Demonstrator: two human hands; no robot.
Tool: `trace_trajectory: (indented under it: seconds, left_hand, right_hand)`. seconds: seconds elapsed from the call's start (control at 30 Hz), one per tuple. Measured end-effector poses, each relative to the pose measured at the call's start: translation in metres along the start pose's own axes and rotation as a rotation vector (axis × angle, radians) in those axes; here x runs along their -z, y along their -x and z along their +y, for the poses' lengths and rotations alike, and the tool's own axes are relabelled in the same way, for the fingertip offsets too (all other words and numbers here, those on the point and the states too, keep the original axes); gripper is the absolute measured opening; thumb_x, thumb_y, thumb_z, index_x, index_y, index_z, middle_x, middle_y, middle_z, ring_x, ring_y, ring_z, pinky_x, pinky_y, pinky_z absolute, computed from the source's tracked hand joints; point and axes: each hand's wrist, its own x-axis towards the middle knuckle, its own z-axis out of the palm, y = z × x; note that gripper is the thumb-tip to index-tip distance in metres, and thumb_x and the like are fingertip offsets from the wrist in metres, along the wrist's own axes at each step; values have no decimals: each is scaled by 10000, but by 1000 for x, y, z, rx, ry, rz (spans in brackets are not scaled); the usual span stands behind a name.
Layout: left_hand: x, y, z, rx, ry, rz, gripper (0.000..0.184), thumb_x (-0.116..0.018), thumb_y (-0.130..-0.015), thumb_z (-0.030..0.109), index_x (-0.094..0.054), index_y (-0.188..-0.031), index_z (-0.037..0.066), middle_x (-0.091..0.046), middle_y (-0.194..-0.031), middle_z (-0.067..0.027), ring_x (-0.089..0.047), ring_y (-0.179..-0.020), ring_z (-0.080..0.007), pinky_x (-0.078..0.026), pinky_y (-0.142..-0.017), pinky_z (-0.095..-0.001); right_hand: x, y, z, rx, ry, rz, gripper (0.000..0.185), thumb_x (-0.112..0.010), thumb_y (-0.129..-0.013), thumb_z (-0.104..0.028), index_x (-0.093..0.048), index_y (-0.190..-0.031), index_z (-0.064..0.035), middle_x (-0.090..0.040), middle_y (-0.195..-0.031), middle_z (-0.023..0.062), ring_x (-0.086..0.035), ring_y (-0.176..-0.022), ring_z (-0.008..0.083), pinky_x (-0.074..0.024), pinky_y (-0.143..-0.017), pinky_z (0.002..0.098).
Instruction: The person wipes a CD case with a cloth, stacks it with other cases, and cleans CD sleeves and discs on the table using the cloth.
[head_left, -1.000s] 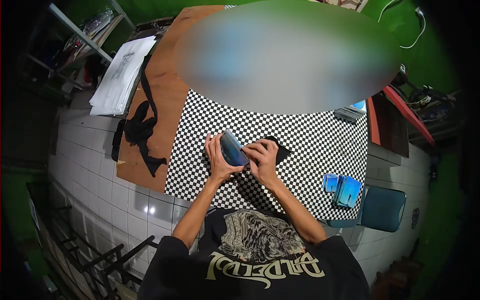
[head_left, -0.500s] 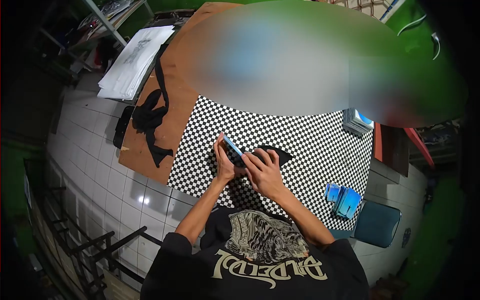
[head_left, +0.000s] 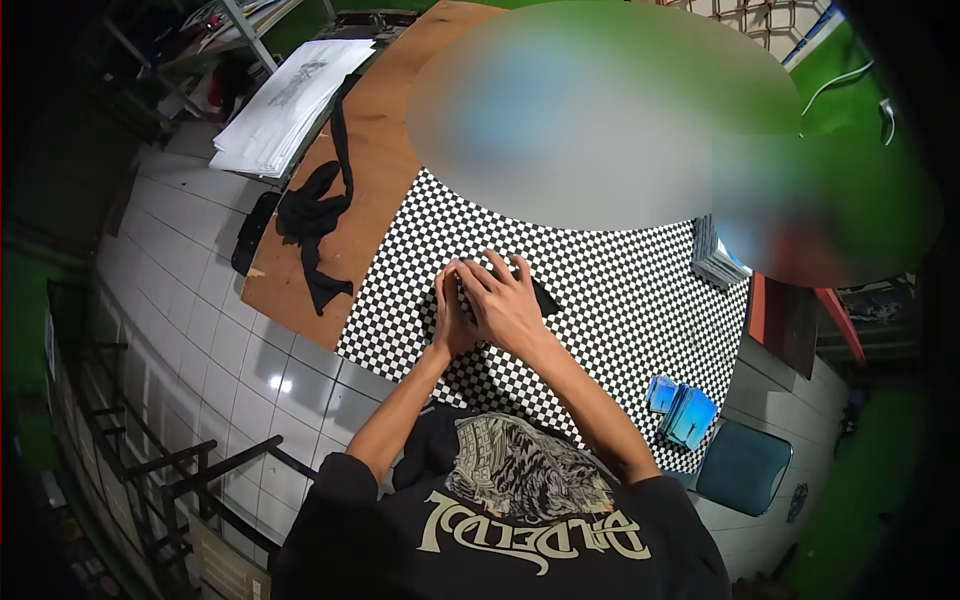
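My left hand (head_left: 452, 312) is upright over the checkered tabletop, its fingers closed and pointing away from me. My right hand (head_left: 508, 308) lies across it from the right, index finger touching the left fingertips and the other fingers spread. Anything between the hands is hidden behind the fingers; the thin blue-edged piece seen a moment ago does not show. A flat black piece (head_left: 543, 297) peeks out on the table beside my right hand, mostly covered by it.
On the checkered sheet (head_left: 600, 340), blue picture stacks (head_left: 689, 418) lie near the right edge and another stack (head_left: 718, 255) farther back. Black cloth (head_left: 318, 215) is draped on the brown board (head_left: 372, 140). White papers (head_left: 290, 110) lie left. A chair (head_left: 745, 467) stands at right.
My right hand has moved left and up, over the left hand's fingertips. The blue-edged piece that showed between the hands is now hidden. The view has shifted slightly.
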Motion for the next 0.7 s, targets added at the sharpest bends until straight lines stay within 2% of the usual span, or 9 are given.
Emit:
trace_trajectory:
  seconds: [0.07,0.17,0.23,0.3,0.43,0.5,0.6,0.63,0.7]
  left_hand:
    - [1,-2,1,-15,-45,-2,958,-801,-843,269,-237,-1549,-48,-342,-1454,-252,-424,-1338,-405,-414,-1100,-521]
    - [-7,1,-2,196,220,-38,1297,-995,-577,378,-232,-1530,-61,-307,-1487,-259,-416,-1349,-419,-429,-1121,-517]
    - [-5,-3,6,197,197,-43,1329,-1006,-546,383,-228,-1530,-59,-313,-1476,-252,-418,-1348,-416,-434,-1120,-509]
    - [1,-10,18,198,140,-54,1393,-1027,-485,393,-222,-1530,-55,-324,-1455,-240,-421,-1346,-412,-445,-1118,-491]
    - [0,-20,18,287,143,-107,1376,-1022,-462,422,-268,-1526,-18,-338,-1423,-201,-434,-1341,-374,-455,-1097,-496]
    - [7,-33,22,306,104,-174,1379,-1025,-457,417,-262,-1513,-34,-339,-1420,-216,-429,-1337,-384,-446,-1106,-500]
    - [17,-45,27,359,22,-296,1385,-1031,-446,407,-250,-1487,-65,-341,-1414,-244,-419,-1328,-404,-429,-1123,-508]
    - [17,-43,21,356,-114,-325,1371,-1030,-443,407,-258,-1468,-77,-353,-1397,-253,-418,-1313,-406,-407,-1135,-512]
    - [17,-38,8,347,-386,-375,1346,-1026,-437,408,-273,-1429,-102,-377,-1364,-271,-416,-1284,-410,-364,-1158,-521]
  right_hand:
    - [13,13,0,-23,-37,-59,585,-694,-855,-124,-569,-1418,-25,-619,-1390,142,-481,-1380,345,-287,-1143,590]
    - [27,47,2,-23,-3,-16,537,-718,-851,-95,-613,-1376,-46,-672,-1320,114,-533,-1334,328,-329,-1116,555]
    - [31,66,4,-29,22,6,515,-729,-850,-81,-635,-1355,-56,-698,-1286,100,-559,-1312,319,-350,-1102,538]
    - [23,85,9,-76,-28,120,439,-741,-816,-26,-680,-1251,-44,-730,-1180,95,-598,-1240,310,-400,-1053,501]
    - [-9,114,18,-167,-166,242,323,-749,-794,19,-716,-1110,-40,-746,-1036,97,-629,-1134,296,-447,-1000,451]
    - [-25,120,25,-201,-224,274,283,-749,-792,27,-723,-1066,-41,-745,-990,99,-635,-1098,291,-457,-986,436]
    - [-38,120,39,-680,-551,258,217,-733,-819,22,-717,-1023,-51,-714,-926,106,-637,-1002,292,-476,-945,408]
    - [-41,118,39,-679,-555,259,217,-733,-819,22,-717,-1023,-51,-714,-926,106,-637,-1002,292,-476,-945,408]
    - [-41,109,37,-467,-335,261,208,-729,-826,23,-730,-1020,-50,-700,-903,111,-643,-936,300,-505,-876,405]
